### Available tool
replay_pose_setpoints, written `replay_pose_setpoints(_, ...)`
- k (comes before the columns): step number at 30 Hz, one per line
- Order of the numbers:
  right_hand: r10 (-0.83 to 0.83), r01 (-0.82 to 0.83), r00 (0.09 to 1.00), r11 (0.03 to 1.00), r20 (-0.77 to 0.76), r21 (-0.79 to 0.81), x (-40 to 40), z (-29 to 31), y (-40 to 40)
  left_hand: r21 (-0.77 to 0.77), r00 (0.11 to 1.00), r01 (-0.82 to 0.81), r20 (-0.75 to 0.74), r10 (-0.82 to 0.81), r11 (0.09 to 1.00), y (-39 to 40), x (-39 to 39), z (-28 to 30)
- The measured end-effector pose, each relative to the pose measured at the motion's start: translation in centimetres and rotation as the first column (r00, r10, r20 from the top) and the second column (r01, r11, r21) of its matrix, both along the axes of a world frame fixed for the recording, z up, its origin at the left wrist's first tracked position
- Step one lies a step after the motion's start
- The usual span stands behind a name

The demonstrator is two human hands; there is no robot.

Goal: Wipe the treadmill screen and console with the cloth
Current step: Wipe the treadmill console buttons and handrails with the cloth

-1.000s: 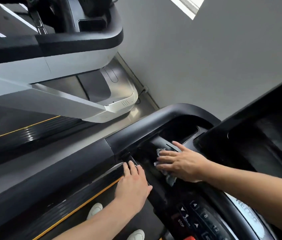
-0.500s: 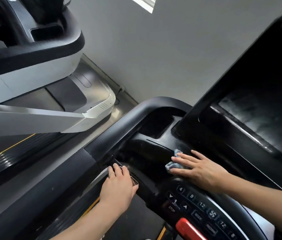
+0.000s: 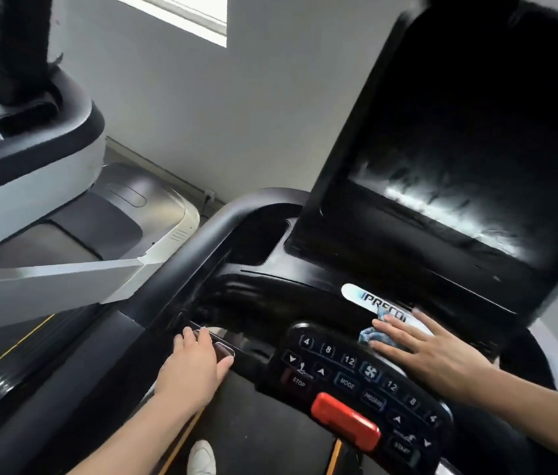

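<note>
My right hand lies flat with straight fingers on a blue-grey cloth, pressing it onto the black console just below the white brand label. Most of the cloth is hidden under the palm. Above it rises the large dark screen, streaked with smears near its lower edge. My left hand rests on the left handrail's sensor plate, fingers laid over it. The button panel with number, MODE and STOP keys sits between my hands.
A red safety key sits at the panel's lower edge. A second treadmill stands close on the left. A grey wall is behind the console. My white shoe shows on the belt below.
My right hand slid the cloth rightward across the console, from the left tray area to below the brand label. The view swung right, bringing the screen in. My left hand stayed on the handrail.
</note>
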State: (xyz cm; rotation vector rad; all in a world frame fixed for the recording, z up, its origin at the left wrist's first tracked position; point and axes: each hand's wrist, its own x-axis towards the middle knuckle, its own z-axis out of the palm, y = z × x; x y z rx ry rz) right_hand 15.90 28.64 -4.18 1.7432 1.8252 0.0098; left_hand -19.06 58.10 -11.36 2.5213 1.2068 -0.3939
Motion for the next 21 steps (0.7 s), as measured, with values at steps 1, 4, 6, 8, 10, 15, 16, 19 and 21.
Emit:
replay_pose_setpoints(1, -0.022, 0.022, 1.000, 1.000, 0.002, 0.008, -0.1, 0.1, -1.5, -0.010, 1.000, -0.005, 0.008, 0.005, 1.000, 0.0, 0.1, 0.1)
replay_pose_setpoints(4, -0.112, 0.113, 0.994, 0.993, -0.009, 0.025, -0.1, -0.1, -6.5, -0.001, 0.999, 0.018, 0.033, -0.018, 1.000, -0.6, 0.5, 0.7)
replay_pose_setpoints(6, -0.184, 0.186, 0.982, 0.982, -0.043, 0.037, -0.1, -0.9, -9.9, 0.024, 0.996, 0.045, 0.080, -0.047, 0.999, -1.6, 1.1, 1.3)
replay_pose_setpoints(8, -0.248, 0.253, 0.967, 0.964, -0.067, 0.085, -0.2, -2.4, -12.9, 0.023, 0.988, 0.054, 0.141, -0.057, 0.998, -3.3, 2.1, 2.4)
replay_pose_setpoints(10, -0.317, 0.329, 0.943, 0.934, -0.102, 0.140, -1.0, -3.7, -15.1, 0.041, 0.980, 0.071, 0.183, -0.077, 0.997, -5.1, 3.5, 3.8)
replay_pose_setpoints(15, -0.433, 0.463, 0.885, 0.857, -0.174, 0.224, -3.0, -5.9, -19.1, 0.190, 0.901, 0.130, 0.387, -0.196, 0.973, -10.1, 8.1, 7.5)
replay_pose_setpoints(16, -0.451, 0.482, 0.875, 0.847, -0.176, 0.224, -3.3, -6.2, -19.7, 0.221, 0.868, 0.161, 0.432, -0.245, 0.962, -11.1, 9.2, 8.0)
replay_pose_setpoints(19, -0.487, 0.521, 0.854, 0.802, -0.184, 0.293, -4.1, -7.1, -21.7, 0.296, 0.743, 0.311, 0.517, -0.426, 0.903, -14.9, 12.2, 9.4)
replay_pose_setpoints(21, -0.503, 0.544, 0.839, 0.766, -0.209, 0.343, -4.2, -7.6, -22.8, 0.309, 0.658, 0.416, 0.547, -0.518, 0.855, -17.5, 14.0, 9.8)
